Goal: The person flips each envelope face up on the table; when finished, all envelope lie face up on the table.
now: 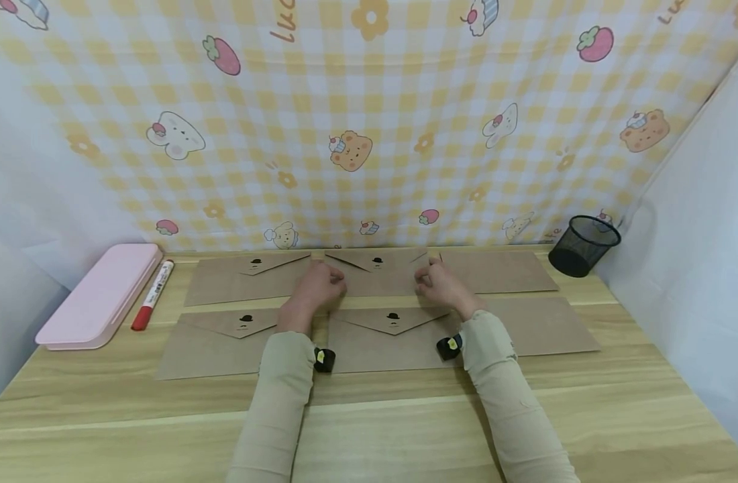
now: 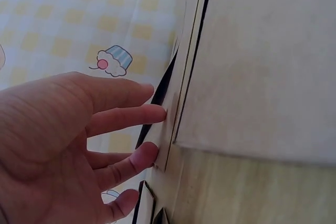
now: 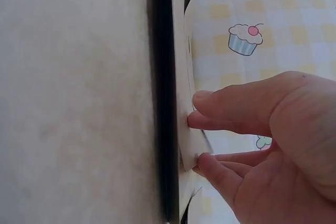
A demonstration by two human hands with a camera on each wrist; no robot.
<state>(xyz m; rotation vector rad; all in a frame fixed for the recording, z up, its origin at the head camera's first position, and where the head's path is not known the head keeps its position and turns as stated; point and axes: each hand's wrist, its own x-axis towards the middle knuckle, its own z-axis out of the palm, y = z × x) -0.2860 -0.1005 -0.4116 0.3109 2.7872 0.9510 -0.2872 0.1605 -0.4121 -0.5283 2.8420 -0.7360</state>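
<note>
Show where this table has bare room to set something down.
Bare table shows between the sleeves, and right of the envelopes, nearer than the mesh cup. Crowded: the back middle, with two envelope rows, the left hand and right hand.

The envelopes (image 1: 376,284) are coloured in plain light brown, and on four of them a small black hat (image 1: 393,316) is printed, while both sleeves (image 1: 277,402) are coloured beige. The backdrop (image 1: 399,100) is covered with checks of yellow and white, which are decorated by pink strawberries (image 1: 226,57) with green tops, orange flowers (image 1: 425,143), tan bears (image 1: 352,151) and blue-and-white striped cupcakes (image 2: 115,60). Pale pink is seen on the case (image 1: 100,288), red and white on the marker (image 1: 154,294), black on the mesh cup (image 1: 577,255), black with a yellow mark on the wrist cameras (image 1: 325,361), and the table (image 1: 381,429) is patterned with yellowish wood grain.
</note>
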